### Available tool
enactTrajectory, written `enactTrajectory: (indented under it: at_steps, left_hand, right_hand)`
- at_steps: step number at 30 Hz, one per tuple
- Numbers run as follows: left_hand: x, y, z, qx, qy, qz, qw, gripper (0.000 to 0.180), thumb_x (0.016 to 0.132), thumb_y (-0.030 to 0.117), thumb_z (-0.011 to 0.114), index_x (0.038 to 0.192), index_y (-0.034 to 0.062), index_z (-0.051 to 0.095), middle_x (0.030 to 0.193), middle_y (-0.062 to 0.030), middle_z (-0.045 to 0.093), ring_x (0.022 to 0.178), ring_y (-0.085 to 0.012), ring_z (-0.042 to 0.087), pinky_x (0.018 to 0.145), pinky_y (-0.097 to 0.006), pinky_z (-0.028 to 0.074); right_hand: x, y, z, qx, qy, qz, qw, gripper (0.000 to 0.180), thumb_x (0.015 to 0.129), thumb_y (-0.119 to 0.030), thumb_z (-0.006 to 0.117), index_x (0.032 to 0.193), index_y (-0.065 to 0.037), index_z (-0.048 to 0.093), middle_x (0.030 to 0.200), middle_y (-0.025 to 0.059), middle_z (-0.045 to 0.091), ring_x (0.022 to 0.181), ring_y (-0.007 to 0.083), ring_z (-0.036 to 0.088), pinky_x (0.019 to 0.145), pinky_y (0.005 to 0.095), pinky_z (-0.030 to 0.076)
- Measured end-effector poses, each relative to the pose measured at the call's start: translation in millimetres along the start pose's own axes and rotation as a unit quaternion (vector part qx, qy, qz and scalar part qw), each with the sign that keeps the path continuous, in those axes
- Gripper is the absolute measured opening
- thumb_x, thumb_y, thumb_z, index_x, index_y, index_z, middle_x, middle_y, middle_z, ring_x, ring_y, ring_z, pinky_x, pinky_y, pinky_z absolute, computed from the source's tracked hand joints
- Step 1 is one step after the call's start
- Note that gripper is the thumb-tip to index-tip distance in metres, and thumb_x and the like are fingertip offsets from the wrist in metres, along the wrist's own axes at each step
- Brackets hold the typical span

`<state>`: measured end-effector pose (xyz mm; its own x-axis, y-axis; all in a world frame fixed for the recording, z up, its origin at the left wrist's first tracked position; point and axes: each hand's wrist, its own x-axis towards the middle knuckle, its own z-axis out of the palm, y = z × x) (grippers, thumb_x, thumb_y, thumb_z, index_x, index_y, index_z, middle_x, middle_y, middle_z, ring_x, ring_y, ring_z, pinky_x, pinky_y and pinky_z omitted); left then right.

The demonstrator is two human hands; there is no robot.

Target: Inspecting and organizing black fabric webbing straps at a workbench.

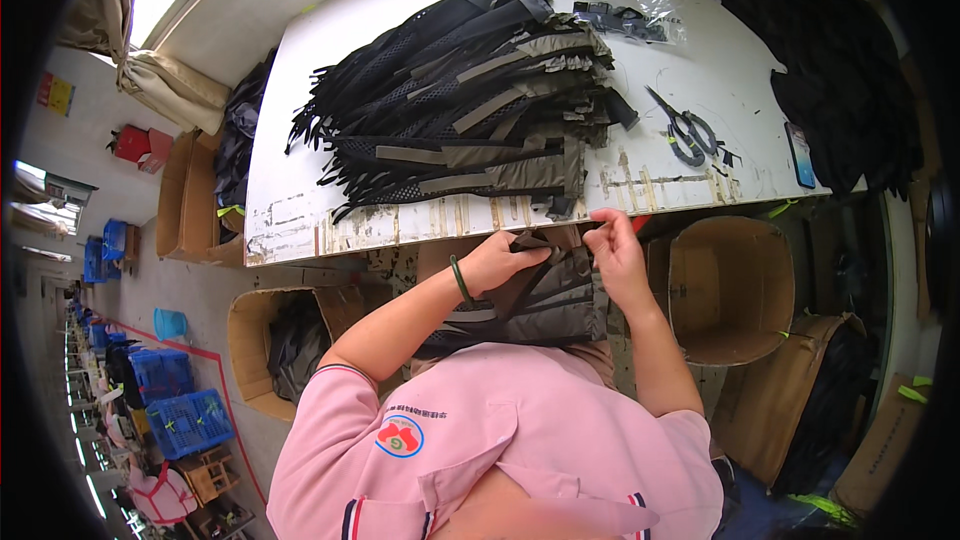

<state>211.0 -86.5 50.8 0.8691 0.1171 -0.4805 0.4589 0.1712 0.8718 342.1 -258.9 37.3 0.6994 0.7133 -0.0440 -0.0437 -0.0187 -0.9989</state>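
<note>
A dark grey and black fabric piece with straps (545,305) lies across my lap below the table's front edge. My left hand (497,262), with a dark green bangle at the wrist, is closed on a dark strap (530,243) of that piece. Just right of it, my right hand (617,258) has its thumb and forefinger pinched together by the piece's upper edge. What sits between those fingers is too small to make out. On the white table (690,185), a layered pile of similar grey and black mesh pieces (450,110) lies in front of me.
Black-handled scissors (688,128), a phone (800,155) and a clear plastic bag of dark parts (628,2) lie on the table. Black fabric (840,70) heaps at the right. Cardboard boxes (735,285) stand beside my knees, the left box (255,345) holding dark fabric. Blue crates (190,425) stand far left.
</note>
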Motion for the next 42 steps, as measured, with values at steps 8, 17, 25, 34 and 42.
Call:
enactTrajectory:
  at_steps: [8,17,25,34,42]
  left_hand:
    - [-11,-43,-23,0.262,-0.140,0.063,0.953,0.036,0.088,0.038,0.067,0.086,0.0025,0.063,0.069,-0.0001,0.061,0.067,-0.0129,0.058,0.061,-0.029,0.046]
    - [-6,-87,7,0.548,-0.118,-0.017,0.828,0.030,0.087,0.037,0.063,0.087,0.0070,0.064,0.087,-0.0156,0.068,0.085,-0.0355,0.064,0.074,-0.044,0.050]
    - [-2,40,-23,0.461,0.356,0.464,0.667,0.022,0.082,0.018,0.066,0.099,0.0048,0.063,0.102,-0.0147,0.064,0.095,-0.0338,0.060,0.081,-0.039,0.048]
    - [25,38,-13,0.225,0.138,0.248,0.932,0.028,0.084,0.022,0.072,0.090,-0.0007,0.057,0.070,-0.0065,0.057,0.064,-0.0110,0.049,0.057,-0.028,0.043]
    - [12,15,-11,0.201,0.136,0.185,0.952,0.029,0.081,0.021,0.076,0.080,0.0024,0.054,0.067,-0.0045,0.056,0.060,-0.0104,0.048,0.055,-0.029,0.043]
  right_hand:
    - [-14,-7,-35,-0.142,-0.229,0.163,0.949,0.030,0.081,-0.011,0.071,0.104,-0.002,0.054,0.069,0.0023,0.058,0.065,0.0083,0.055,0.058,0.0264,0.044]
    - [93,34,-14,-0.367,0.073,0.017,0.927,0.029,0.082,-0.034,0.070,0.088,-0.006,0.064,0.081,0.0124,0.064,0.078,0.0304,0.062,0.068,0.0402,0.048]
    - [63,-6,20,-0.305,0.052,-0.277,0.910,0.014,0.083,-0.011,0.068,0.086,-0.003,0.057,0.083,0.0131,0.057,0.072,0.0304,0.056,0.065,0.0419,0.046]
    - [11,-28,45,-0.370,0.122,-0.287,0.875,0.046,0.079,-0.012,0.071,0.118,-0.004,0.049,0.108,0.0098,0.058,0.093,0.0271,0.058,0.080,0.0397,0.045]
    - [21,-11,33,-0.396,0.023,-0.288,0.872,0.025,0.084,-0.004,0.061,0.109,-0.006,0.057,0.082,0.0119,0.063,0.077,0.0297,0.063,0.065,0.0390,0.049]
